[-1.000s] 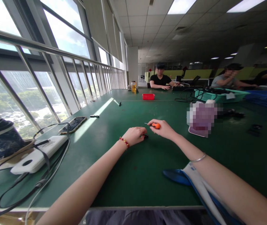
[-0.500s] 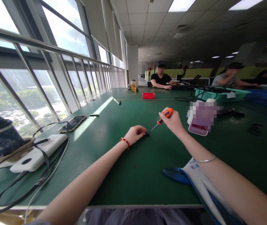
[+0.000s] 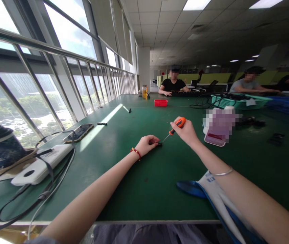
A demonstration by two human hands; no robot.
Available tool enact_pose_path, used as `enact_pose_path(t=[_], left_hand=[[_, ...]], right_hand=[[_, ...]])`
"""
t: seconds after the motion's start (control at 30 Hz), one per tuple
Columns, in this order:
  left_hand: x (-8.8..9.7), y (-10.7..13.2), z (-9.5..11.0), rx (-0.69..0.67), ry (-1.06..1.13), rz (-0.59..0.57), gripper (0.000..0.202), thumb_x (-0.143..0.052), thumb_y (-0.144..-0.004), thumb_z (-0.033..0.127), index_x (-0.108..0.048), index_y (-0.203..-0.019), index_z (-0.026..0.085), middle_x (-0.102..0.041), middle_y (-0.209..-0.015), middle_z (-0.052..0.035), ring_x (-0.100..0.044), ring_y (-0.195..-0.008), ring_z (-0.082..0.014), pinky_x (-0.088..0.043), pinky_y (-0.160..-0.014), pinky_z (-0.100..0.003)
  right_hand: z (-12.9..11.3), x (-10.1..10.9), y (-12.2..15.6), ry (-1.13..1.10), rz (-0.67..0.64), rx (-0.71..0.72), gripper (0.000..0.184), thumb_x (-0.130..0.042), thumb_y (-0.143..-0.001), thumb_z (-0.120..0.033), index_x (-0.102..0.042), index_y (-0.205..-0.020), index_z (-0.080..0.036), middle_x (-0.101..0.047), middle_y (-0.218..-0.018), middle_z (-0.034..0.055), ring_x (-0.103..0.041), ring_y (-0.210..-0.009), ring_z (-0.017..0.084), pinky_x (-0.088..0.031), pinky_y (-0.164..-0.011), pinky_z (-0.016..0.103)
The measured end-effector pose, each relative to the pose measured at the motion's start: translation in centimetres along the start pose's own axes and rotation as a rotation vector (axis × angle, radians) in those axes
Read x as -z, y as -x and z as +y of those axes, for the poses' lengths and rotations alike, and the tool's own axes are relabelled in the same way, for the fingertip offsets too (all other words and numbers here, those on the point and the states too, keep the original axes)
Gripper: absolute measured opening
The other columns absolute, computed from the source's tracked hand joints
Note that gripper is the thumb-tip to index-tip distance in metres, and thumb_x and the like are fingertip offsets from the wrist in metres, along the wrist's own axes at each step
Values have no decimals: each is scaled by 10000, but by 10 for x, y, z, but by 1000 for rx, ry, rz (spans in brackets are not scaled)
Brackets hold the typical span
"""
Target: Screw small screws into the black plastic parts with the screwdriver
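In my right hand (image 3: pixel 186 131) is an orange-and-black screwdriver (image 3: pixel 177 125), tilted so its thin metal shaft runs down and to the left. The tip meets a small black part (image 3: pixel 159 144) on the green table (image 3: pixel 124 176). My left hand (image 3: pixel 147 145) pinches that part from the left side, fingertips covering some of it. Its exact kind is too small to make out. A red beaded bracelet circles my left wrist, and a silver bangle my right.
A blue-and-white glove (image 3: pixel 210 189) lies under my right forearm. Leftward are a phone (image 3: pixel 79 133), a white power strip (image 3: pixel 43 165) with cables and a dark cup (image 3: pixel 2 147). Farther back are a red tray (image 3: pixel 160 103), a green basket (image 3: pixel 241 101) and a seated co-worker (image 3: pixel 174 84).
The screwdriver and my right hand have shifted very slightly left. My left hand stays in place on the black part. The co-worker across the table has moved their arms.
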State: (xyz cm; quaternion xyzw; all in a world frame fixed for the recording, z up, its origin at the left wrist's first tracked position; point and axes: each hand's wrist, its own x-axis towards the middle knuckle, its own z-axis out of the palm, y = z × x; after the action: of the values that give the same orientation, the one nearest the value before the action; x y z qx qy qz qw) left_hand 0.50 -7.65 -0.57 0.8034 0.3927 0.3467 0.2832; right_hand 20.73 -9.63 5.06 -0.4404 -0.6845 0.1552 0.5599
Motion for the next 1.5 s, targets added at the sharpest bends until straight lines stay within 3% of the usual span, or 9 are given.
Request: enact_pose_path(t=[0.13, 0.27, 0.4, 0.63, 0.73, 0.83, 1.07, 1.27, 1.5], left_hand=[[-1, 0, 0, -10, -3, 11, 173, -595, -745, 132, -653, -908, 121, -700, -877, -59, -650, -788, -142, -540, -786, -277], [-1, 0, 1, -7, -15, 15, 178, -595, -741, 114, -652, -909, 124, -702, -865, -51, -648, -777, -134, -539, -782, -267], [-1, 1, 2, 2, -16, 17, 176, -593, -740, 102, -653, -904, 121, -705, -850, -47, -648, -767, -128, -540, -770, -257], [-1, 1, 3, 14, -29, 20, 186, -596, -738, 100, -654, -915, 110, -706, -863, -55, -647, -769, -129, -535, -771, -252], [-1, 1, 3, 10, -28, 18, 181, -597, -741, 110, -654, -914, 112, -707, -856, -53, -647, -764, -129, -537, -760, -250], [-1, 1, 2, 2, -32, 19, 172, -601, -743, 124, -655, -907, 121, -708, -853, -47, -649, -761, -129, -538, -756, -251], [0, 1, 3, 2, -55, 15, 174, -604, -750, 146, -660, -912, 111, -708, -870, -62, -647, -762, -134, -537, -763, -259], [0, 0, 2, 8, -40, 16, 181, -598, -738, 124, -658, -909, 114, -707, -855, -54, -647, -766, -130, -533, -761, -248], [0, 1, 1, 0, -40, 18, 178, -595, -743, 152, -659, -907, 126, -710, -856, -49, -644, -750, -129, -533, -747, -252]], right_hand=[[-2, 1, 0, -38, -26, -42, 309, -575, -745, -460, -473, -605, -203, -430, -514, -49, -458, -492, 109, -391, -542, 252], [-4, -3, -11, -66, -46, -96, 420, -371, -834, -541, -465, -597, -207, -403, -502, -38, -421, -468, 111, -342, -503, 251], [-17, -7, -34, 207, -101, -21, 220, -501, -758, -414, -441, -686, -215, -478, -610, -31, -467, -588, 129, -363, -588, 257], [-54, -2, -54, 451, -496, -104, 177, -559, -693, -329, -490, -821, -230, -589, -733, -22, -485, -483, 101, -345, -527, 246], [-62, -2, -52, 606, -390, -100, 295, -453, -787, -493, -555, -725, -223, -609, -699, 16, -527, -592, 155, -330, -548, 264], [-61, 0, -51, 690, -295, -75, 381, -371, -836, -480, -615, -692, -226, -641, -738, 37, -550, -714, 190, -326, -578, 274], [-55, 15, -46, 657, -349, -69, 222, -431, -778, -379, -586, -863, -244, -659, -850, 25, -556, -694, 170, -333, -567, 257], [-63, 14, -50, 802, -415, -100, 488, -266, -840, -603, -605, -807, -253, -649, -803, 54, -571, -755, 230, -348, -609, 310], [-81, 3, -64, 727, -602, -76, 223, -539, -736, -333, -537, -933, -230, -636, -926, 46, -572, -693, 168, -381, -571, 265]])
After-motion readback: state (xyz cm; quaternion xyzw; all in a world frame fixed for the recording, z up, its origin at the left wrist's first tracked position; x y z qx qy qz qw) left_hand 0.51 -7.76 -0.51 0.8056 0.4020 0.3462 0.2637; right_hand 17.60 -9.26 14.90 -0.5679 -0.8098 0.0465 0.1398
